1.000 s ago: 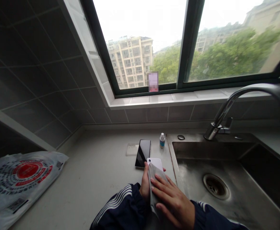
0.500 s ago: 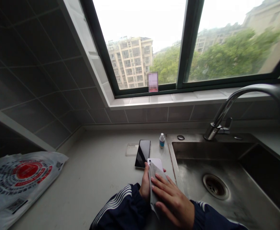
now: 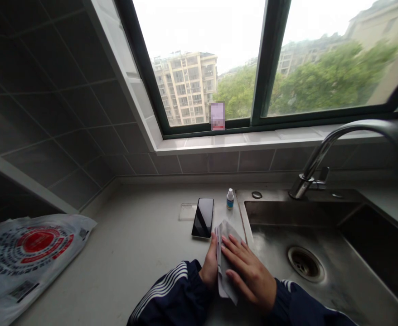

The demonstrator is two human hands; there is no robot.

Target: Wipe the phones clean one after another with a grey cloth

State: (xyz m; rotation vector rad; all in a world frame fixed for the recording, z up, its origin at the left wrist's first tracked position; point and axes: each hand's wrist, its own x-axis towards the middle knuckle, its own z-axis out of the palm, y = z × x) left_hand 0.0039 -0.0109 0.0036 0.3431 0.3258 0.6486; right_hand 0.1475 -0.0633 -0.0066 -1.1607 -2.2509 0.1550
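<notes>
Clasping the white phone (image 3: 217,234) near the sink (image 3: 249,222) with curled left hand (image 3: 210,262), pressing grey cloth (image 3: 226,226) with flattened right hand (image 3: 249,274), now covering the camera end bared earlier; leaving the bag's (image 3: 49,262) print unreadable.

The smartphone (image 3: 203,217) is lying on the countertop (image 3: 144,235), the bottle (image 3: 230,200) standing right of it, the sink (image 3: 274,253) sitting farther right, the cloth (image 3: 223,265) resting front-right, the plastic bag (image 3: 32,256) lying well left.

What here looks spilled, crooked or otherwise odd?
No spill shows on the counter. One oddity: the pinkish patch low on the window frame looks pixelated, hiding its details. The gray cloth under the right hand is merely creased.
</notes>
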